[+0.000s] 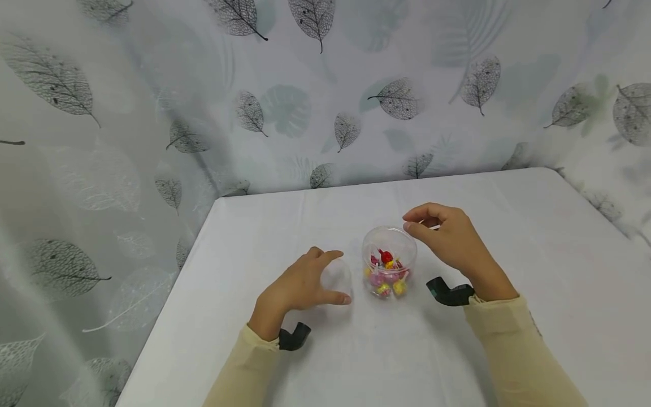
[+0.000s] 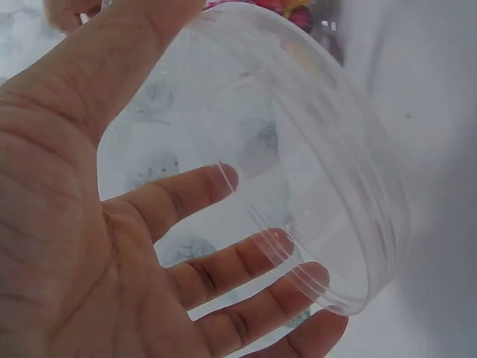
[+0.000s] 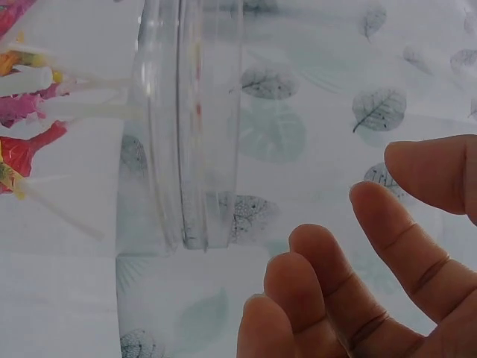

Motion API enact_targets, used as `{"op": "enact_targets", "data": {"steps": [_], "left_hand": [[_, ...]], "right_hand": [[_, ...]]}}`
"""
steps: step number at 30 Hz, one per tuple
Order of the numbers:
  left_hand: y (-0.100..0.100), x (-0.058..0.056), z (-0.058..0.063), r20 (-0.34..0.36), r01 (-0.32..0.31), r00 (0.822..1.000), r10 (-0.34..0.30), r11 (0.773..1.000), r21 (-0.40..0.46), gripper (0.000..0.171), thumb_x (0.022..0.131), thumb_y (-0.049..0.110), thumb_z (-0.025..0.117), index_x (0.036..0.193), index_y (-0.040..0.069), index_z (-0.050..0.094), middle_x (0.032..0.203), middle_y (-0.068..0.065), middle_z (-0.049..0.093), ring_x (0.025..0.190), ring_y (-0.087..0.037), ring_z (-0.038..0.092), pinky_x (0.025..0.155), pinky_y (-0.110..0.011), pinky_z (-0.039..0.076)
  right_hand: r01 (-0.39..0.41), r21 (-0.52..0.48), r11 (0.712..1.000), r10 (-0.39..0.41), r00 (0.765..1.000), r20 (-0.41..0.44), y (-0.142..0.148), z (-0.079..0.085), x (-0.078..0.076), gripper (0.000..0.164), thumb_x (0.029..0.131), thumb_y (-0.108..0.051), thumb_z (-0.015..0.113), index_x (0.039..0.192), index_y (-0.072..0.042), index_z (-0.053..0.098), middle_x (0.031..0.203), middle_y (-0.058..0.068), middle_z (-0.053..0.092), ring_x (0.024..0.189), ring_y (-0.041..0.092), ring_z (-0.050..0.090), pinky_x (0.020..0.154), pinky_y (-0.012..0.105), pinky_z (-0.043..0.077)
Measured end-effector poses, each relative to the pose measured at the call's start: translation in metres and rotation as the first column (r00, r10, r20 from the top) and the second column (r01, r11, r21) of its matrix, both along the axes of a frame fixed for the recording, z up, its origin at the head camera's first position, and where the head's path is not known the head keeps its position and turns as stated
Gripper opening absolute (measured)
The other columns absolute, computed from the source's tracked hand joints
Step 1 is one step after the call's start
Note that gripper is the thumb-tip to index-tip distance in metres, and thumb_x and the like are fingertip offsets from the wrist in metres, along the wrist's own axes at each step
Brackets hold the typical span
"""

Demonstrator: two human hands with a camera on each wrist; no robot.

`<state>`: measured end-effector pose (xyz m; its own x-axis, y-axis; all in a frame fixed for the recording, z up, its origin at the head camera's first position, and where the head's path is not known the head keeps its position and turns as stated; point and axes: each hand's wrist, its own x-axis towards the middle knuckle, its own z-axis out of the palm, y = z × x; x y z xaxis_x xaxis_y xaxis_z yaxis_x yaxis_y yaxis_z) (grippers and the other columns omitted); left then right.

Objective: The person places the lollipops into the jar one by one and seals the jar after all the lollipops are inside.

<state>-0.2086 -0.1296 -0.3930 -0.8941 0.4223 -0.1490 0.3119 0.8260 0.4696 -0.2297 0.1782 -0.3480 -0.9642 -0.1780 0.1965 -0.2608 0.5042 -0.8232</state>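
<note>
A clear round plastic lid (image 1: 337,278) is spanned by the thumb and fingers of my left hand (image 1: 300,282). In the left wrist view the lid (image 2: 365,201) stands tilted, its rim against the fingertips. Just right of it, a clear plastic jar (image 1: 364,254) stands uncovered on the table. Wrapped lollipops (image 1: 386,257) in red, pink and yellow lie inside. My right hand (image 1: 450,234) hovers at the jar's right rim, fingers bent and nothing between thumb and forefinger. In the right wrist view, lollipop sticks (image 3: 97,110) show through the jar wall (image 3: 168,134).
A white-covered table (image 1: 325,362) lies under both hands. Behind it and at the sides hangs a pale curtain (image 1: 300,73) with leaf prints. Dark curved camera mounts (image 1: 295,337) stick out from both wrists.
</note>
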Motion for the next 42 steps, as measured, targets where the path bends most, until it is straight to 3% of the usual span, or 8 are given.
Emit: {"op": "enact_targets", "data": {"steps": [9, 15, 20, 25, 29, 34, 38, 42], "left_hand": [[0.007, -0.009, 0.011, -0.011, 0.008, 1.0, -0.007, 0.994, 0.106, 0.094, 0.081, 0.054, 0.087, 0.159, 0.031, 0.041, 0.142, -0.014, 0.046, 0.118, -0.034, 0.061, 0.098, -0.047, 0.052], [0.004, -0.013, 0.015, -0.024, -0.018, 0.999, 0.022, 0.986, 0.168, 0.088, 0.081, 0.051, 0.087, 0.155, 0.029, 0.045, 0.142, -0.012, 0.044, 0.12, -0.034, 0.06, 0.098, -0.049, 0.052], [-0.002, -0.014, 0.023, -0.07, -0.044, 0.996, 0.062, 0.972, 0.231, 0.087, 0.083, 0.047, 0.087, 0.154, 0.028, 0.042, 0.144, -0.006, 0.042, 0.134, -0.03, 0.053, 0.102, -0.052, 0.051], [-0.003, -0.017, 0.026, -0.135, -0.011, 0.99, 0.051, 0.96, 0.279, 0.087, 0.083, 0.043, 0.087, 0.153, 0.026, 0.038, 0.15, -0.007, 0.04, 0.135, -0.028, 0.051, 0.103, -0.052, 0.05], [-0.003, -0.017, 0.027, -0.155, -0.025, 0.985, 0.081, 0.943, 0.333, 0.087, 0.082, 0.04, 0.087, 0.151, 0.023, 0.036, 0.148, -0.003, 0.04, 0.134, -0.028, 0.05, 0.108, -0.05, 0.047], [-0.001, -0.016, 0.03, -0.194, -0.054, 0.971, 0.136, 0.924, 0.379, 0.09, 0.081, 0.037, 0.088, 0.149, 0.02, 0.032, 0.148, -0.005, 0.038, 0.133, -0.029, 0.049, 0.111, -0.049, 0.045], [0.002, -0.018, 0.028, -0.242, -0.03, 0.959, 0.147, 0.904, 0.427, 0.091, 0.08, 0.035, 0.088, 0.148, 0.017, 0.03, 0.147, -0.006, 0.038, 0.134, -0.028, 0.046, 0.114, -0.049, 0.042], [0.006, -0.021, 0.025, -0.363, 0.04, 0.917, 0.166, 0.867, 0.496, 0.091, 0.078, 0.029, 0.091, 0.144, 0.011, 0.031, 0.145, -0.01, 0.04, 0.132, -0.027, 0.045, 0.114, -0.05, 0.04]], "right_hand": [[-0.009, 0.002, 1.0, 0.009, 1.0, 0.022, -0.002, 0.001, -0.002, 0.026, 0.101, -0.031, 0.069, 0.117, -0.011, 0.075, 0.106, 0.009, 0.074, 0.099, 0.023, 0.062, 0.081, 0.039, 0.049], [-0.009, 0.016, 1.0, 0.008, 1.0, 0.028, -0.004, 0.001, -0.003, 0.026, 0.102, -0.032, 0.068, 0.116, -0.011, 0.075, 0.107, 0.009, 0.073, 0.101, 0.024, 0.061, 0.081, 0.039, 0.049], [-0.01, 0.02, 1.0, 0.009, 0.999, 0.036, -0.005, 0.003, -0.003, 0.026, 0.101, -0.032, 0.068, 0.116, -0.011, 0.075, 0.108, 0.009, 0.073, 0.102, 0.025, 0.061, 0.082, 0.039, 0.049], [-0.008, 0.021, 1.0, 0.007, 0.999, 0.033, -0.003, 0.002, -0.003, 0.025, 0.101, -0.031, 0.068, 0.115, -0.012, 0.075, 0.108, 0.008, 0.073, 0.102, 0.025, 0.061, 0.081, 0.039, 0.049], [-0.01, 0.018, 1.0, 0.01, 1.0, 0.021, -0.003, 0.001, -0.003, 0.024, 0.101, -0.029, 0.069, 0.115, -0.011, 0.075, 0.107, 0.009, 0.073, 0.102, 0.025, 0.062, 0.082, 0.04, 0.05], [-0.01, 0.024, 1.0, 0.009, 1.0, 0.028, -0.003, 0.001, -0.002, 0.025, 0.102, -0.031, 0.068, 0.115, -0.011, 0.075, 0.108, 0.009, 0.073, 0.103, 0.025, 0.061, 0.083, 0.04, 0.049], [-0.006, 0.034, 0.999, 0.004, 0.999, 0.037, -0.002, 0.0, -0.001, 0.027, 0.102, -0.031, 0.068, 0.117, -0.01, 0.074, 0.11, 0.009, 0.072, 0.105, 0.026, 0.06, 0.084, 0.041, 0.049], [-0.009, 0.035, 0.999, 0.007, 0.999, 0.035, -0.001, 0.0, 0.0, 0.027, 0.102, -0.031, 0.068, 0.117, -0.009, 0.074, 0.112, 0.009, 0.072, 0.106, 0.026, 0.061, 0.085, 0.041, 0.049]]}}
